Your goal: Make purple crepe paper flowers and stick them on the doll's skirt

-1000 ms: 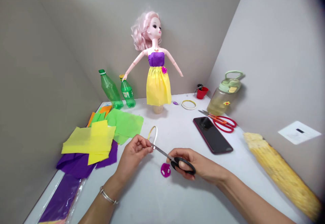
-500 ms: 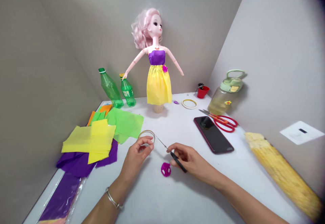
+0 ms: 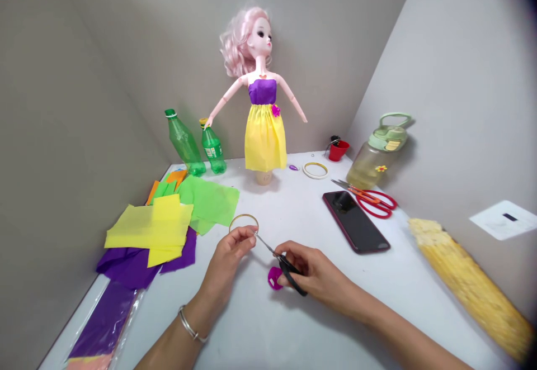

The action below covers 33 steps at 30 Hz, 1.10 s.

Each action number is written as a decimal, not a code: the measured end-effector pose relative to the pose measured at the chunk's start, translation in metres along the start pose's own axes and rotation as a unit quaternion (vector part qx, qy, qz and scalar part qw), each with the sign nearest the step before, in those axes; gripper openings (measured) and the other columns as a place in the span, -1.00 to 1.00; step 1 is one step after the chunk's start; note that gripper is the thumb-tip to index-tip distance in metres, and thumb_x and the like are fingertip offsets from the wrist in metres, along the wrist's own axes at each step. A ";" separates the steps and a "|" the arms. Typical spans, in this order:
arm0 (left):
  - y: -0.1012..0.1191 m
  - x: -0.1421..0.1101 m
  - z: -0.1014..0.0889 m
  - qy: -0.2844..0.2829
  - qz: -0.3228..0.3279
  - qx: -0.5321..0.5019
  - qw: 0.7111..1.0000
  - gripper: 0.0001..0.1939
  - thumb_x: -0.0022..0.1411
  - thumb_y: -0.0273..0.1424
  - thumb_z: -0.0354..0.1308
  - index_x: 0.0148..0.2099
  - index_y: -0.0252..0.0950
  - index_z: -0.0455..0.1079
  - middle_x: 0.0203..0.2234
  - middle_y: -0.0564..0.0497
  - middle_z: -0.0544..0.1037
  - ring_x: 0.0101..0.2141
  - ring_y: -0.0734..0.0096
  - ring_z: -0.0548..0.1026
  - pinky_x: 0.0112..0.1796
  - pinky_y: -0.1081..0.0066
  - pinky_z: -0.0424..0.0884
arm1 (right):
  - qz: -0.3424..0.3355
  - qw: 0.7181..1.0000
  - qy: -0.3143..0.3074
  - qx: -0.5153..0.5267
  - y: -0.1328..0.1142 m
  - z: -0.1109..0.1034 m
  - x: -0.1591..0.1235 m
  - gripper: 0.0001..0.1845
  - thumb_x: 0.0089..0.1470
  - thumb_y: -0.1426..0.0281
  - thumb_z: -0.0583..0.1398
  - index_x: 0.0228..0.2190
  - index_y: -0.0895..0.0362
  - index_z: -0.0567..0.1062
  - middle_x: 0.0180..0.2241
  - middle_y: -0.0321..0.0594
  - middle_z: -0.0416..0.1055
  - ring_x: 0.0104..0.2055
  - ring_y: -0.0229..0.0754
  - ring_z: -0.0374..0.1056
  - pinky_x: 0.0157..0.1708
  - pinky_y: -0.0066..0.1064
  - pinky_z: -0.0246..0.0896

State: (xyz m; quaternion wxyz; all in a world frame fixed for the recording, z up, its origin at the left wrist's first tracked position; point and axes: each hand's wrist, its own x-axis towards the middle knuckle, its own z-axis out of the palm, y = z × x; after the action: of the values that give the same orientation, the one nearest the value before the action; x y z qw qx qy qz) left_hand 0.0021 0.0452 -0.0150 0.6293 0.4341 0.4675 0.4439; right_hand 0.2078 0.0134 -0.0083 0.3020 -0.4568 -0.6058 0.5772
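Observation:
My left hand [image 3: 226, 258] is shut on a thin gold-edged ring [image 3: 244, 221], pinching its lower edge between fingers and thumb. My right hand [image 3: 314, 272] grips black-handled scissors [image 3: 289, 274], and their slim steel blades [image 3: 266, 244] point left, with the tips at my left fingers. A crumpled magenta paper piece [image 3: 274, 278] lies on the white table [image 3: 268, 331] directly under my right fingers, partly hidden by them. I cannot tell whether the blades are cutting anything.
A pink-haired doll [image 3: 264, 129] in a purple and yellow dress stands at the back, between green plastic bottles [image 3: 212, 149] and a second ring [image 3: 315, 170]. Yellow, green and purple paper sheets [image 3: 146, 230] lie left; a phone [image 3: 356, 222], red scissors [image 3: 373, 202] and a straw-coloured bundle [image 3: 470, 286] lie right.
The ring now stands lower in my left fingers. My right hand has moved down over the magenta piece, and the scissors have swung from a steep tilt to a flatter angle.

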 end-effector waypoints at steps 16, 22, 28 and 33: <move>0.008 0.002 -0.003 0.029 -0.020 0.003 0.999 -0.83 0.07 -0.30 0.27 -0.35 -0.27 0.40 0.01 -0.07 0.47 -0.02 0.22 0.36 -0.01 0.32 0.16 | -0.036 0.835 0.189 -0.516 0.007 -0.027 0.001 -0.65 0.16 0.43 0.15 0.01 0.08 0.34 -0.18 -0.17 0.41 -0.26 -0.12 0.38 -0.39 -0.38 0.16; 0.005 0.001 -0.003 -0.007 -0.015 0.069 0.997 -0.84 0.14 -0.28 0.23 -0.36 -0.25 0.38 -0.02 -0.04 0.48 0.03 0.22 0.35 0.00 0.34 0.12 | -0.052 0.749 0.187 -0.633 0.009 -0.037 0.006 -0.65 0.13 0.64 0.10 -0.12 0.10 0.50 -0.19 -0.08 0.42 -0.09 0.02 0.33 -0.01 -0.08 0.09; 0.006 0.000 -0.001 -0.036 -0.015 0.101 0.994 -0.83 0.15 -0.27 0.21 -0.36 -0.25 0.36 -0.03 -0.05 0.47 -0.03 0.23 0.38 -0.04 0.35 0.15 | -0.076 0.869 0.117 -0.474 0.001 -0.029 -0.001 -0.76 0.20 0.54 0.09 -0.16 0.08 0.49 -0.23 -0.17 0.41 -0.17 -0.12 0.33 -0.16 -0.30 0.20; 0.008 -0.002 0.002 -0.091 -0.017 0.141 0.986 -0.81 0.12 -0.26 0.22 -0.38 -0.27 0.36 -0.05 -0.08 0.48 -0.13 0.24 0.42 -0.12 0.35 0.22 | -0.054 0.923 0.034 -0.381 -0.002 -0.016 -0.006 -0.80 0.13 0.54 0.15 -0.25 0.05 0.50 -0.30 -0.26 0.40 -0.23 -0.16 0.32 -0.21 -0.33 0.20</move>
State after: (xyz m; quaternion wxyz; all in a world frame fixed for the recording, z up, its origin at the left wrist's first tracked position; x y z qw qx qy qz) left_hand 0.0023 0.0453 -0.0064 0.6094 0.5486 0.4735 0.3216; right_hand 0.2242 0.0151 -0.0028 0.1569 -0.5232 -0.7930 0.2699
